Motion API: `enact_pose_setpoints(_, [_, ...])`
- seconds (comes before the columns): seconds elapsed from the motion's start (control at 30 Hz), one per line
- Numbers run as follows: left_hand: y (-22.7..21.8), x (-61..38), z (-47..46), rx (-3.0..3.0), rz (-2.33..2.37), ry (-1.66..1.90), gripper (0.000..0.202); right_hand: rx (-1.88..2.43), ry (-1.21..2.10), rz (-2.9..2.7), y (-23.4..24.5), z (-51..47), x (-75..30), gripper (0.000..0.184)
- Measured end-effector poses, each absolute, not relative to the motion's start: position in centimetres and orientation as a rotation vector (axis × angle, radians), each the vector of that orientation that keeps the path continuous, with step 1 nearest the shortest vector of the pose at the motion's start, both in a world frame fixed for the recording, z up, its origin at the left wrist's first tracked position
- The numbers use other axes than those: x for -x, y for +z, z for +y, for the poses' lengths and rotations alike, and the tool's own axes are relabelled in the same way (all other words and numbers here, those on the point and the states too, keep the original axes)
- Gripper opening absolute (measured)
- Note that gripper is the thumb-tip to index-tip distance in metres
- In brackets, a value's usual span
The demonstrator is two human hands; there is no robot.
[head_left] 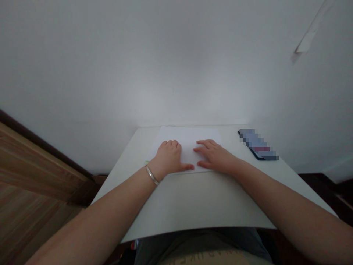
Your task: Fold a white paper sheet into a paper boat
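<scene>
Head view: both hands rest on a paper sheet (pixel 190 135) at far-centre desk (pixel 198 200).
On it, left hand (pixel 170 157) curls in loose fist, thumb out, gripping nothing; right hand (pixel 214 156) lies flat, fingers spread. Phone (pixel 257 144) at far right.

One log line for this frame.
left hand: fingers curled, resting on paper | right hand: flat on paper | phone: on table, right of paper, untouched

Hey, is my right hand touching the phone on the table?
Apart. The head view shows the right hand flat on the sheet of paper, with a strip of bare table between it and the phone farther right.
</scene>
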State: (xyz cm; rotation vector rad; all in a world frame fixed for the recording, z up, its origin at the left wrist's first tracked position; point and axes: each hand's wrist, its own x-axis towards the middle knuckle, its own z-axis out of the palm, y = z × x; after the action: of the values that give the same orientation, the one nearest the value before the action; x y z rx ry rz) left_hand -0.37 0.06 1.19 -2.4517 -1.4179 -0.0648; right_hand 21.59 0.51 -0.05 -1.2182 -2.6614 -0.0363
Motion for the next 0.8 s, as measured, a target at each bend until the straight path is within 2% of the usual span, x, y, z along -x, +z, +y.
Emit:
enact_pose_setpoints(0.1, [0.9, 0.5, -0.1, 2.476, -1.394, -0.119, 0.086, 0.962, 0.119, -2.693, 0.1, 0.6, -21.6, 0.036])
enact_pose_setpoints(0.23, [0.8, 0.6, -0.3, 2.510, -1.371, -0.136, 0.078, 0.900, 0.138, -2.668, 0.0, 0.6, -21.6, 0.029])
enact_pose_setpoints(0.53, [-0.5, 0.9, 1.3, 2.934, -1.056, -0.076, 0.066, 0.967, 0.046, -2.714, 0.4, 0.2, -21.5, 0.039])
enact_pose_setpoints(0.8, [0.0, 1.1, 1.5, 3.049, -1.169, -0.025, 0.085, 1.038, 0.066, -2.687, 0.4, 0.2, -21.6, 0.054])
